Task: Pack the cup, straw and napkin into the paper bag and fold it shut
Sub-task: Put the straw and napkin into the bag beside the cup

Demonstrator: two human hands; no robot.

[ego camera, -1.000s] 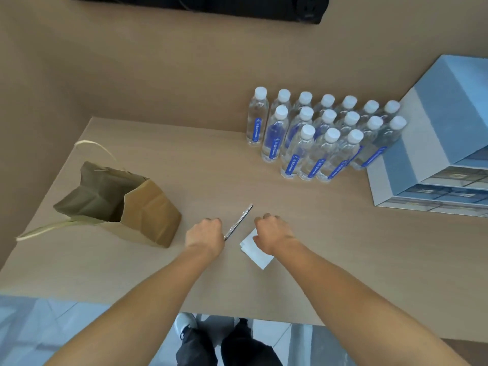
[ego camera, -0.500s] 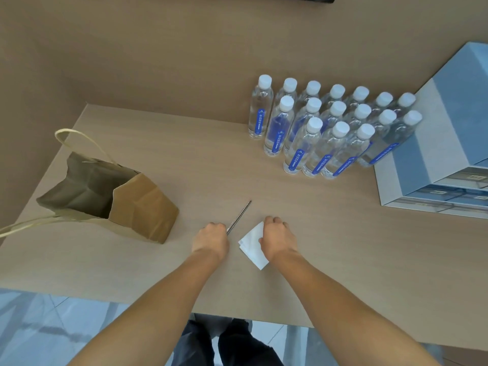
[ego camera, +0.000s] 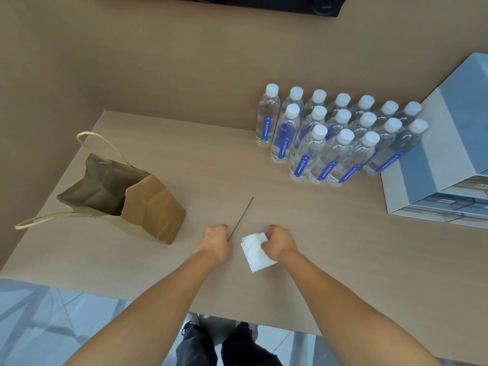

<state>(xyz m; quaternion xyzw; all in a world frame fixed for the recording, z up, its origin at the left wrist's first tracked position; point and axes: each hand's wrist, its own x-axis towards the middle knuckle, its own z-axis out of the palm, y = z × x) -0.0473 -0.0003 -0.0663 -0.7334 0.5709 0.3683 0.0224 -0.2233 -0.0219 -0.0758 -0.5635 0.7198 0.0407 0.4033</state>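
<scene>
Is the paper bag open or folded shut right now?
Open. The paper bag stands with its mouth gaping, dark interior visible, both handles spread apart. Whether anything is inside, I cannot tell.

Head view, steeply down, tabletop.

- Paper bag: brown.
- Napkin: white.
- Straw: dark.
- Water bottles: clear, white-capped, blue-labelled.
- Bench: light wood grain.
- Box: blue and grey-white.
</scene>
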